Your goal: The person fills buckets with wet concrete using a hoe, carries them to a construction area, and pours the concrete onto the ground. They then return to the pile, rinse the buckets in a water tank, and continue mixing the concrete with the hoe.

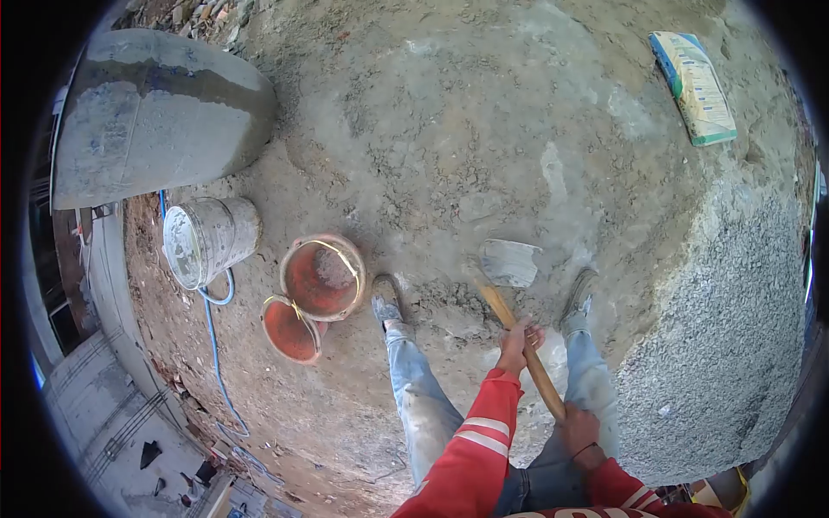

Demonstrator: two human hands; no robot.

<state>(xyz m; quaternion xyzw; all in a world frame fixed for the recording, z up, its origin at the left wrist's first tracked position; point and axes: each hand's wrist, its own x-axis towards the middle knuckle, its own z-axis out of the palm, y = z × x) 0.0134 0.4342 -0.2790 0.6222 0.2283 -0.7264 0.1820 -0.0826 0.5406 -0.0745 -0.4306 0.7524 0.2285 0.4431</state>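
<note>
My left hand (517,342) is closed around the middle of the wooden handle of a hoe (541,380). Lower down, my right hand (581,432) grips the handle near its end. The hoe's wide grey metal blade (510,262) lies on the wet grey mortar (440,298) between my two shoes. Where the handle meets the blade is blurred. Both arms are in red sleeves with white stripes.
Two orange buckets (298,293) stand left of my feet, beside a white bucket (229,226) and a blue hose (216,345). A large grey drum-like cylinder (173,112) lies at upper left. Gravel (717,345) is heaped on the right; a printed bag (695,91) lies beyond it.
</note>
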